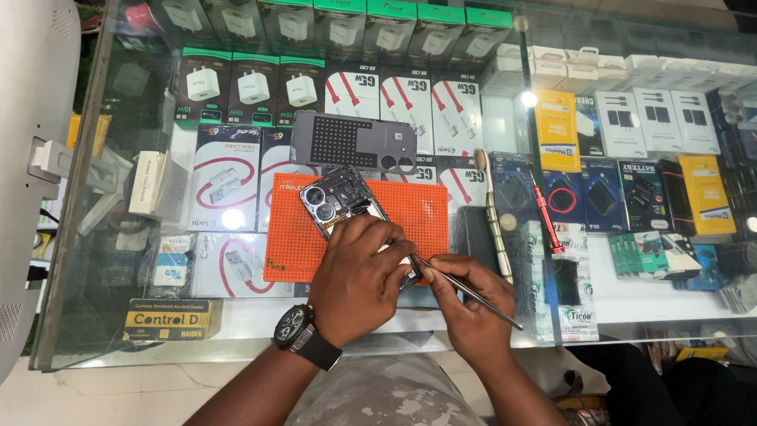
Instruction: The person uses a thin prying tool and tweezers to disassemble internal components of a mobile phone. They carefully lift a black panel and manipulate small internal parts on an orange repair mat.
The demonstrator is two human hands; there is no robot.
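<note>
An opened smartphone (337, 201), back cover off and camera rings showing, lies tilted on an orange perforated work mat (410, 209) on a glass counter. My left hand (359, 276), with a black wristwatch, presses down on the phone's lower half and hides it. My right hand (465, 304) grips thin metal tweezers (473, 296) whose tip reaches the phone beside my left fingers. The removed grey back cover (351, 142) lies just beyond the mat.
A toothbrush (490, 213) and a red screwdriver (546, 217) lie to the right of the mat. Under the glass (110, 197) sit boxed chargers, cables and batteries. A white device (31, 158) stands at the left edge; a yellow-and-black box (169, 319) sits near left.
</note>
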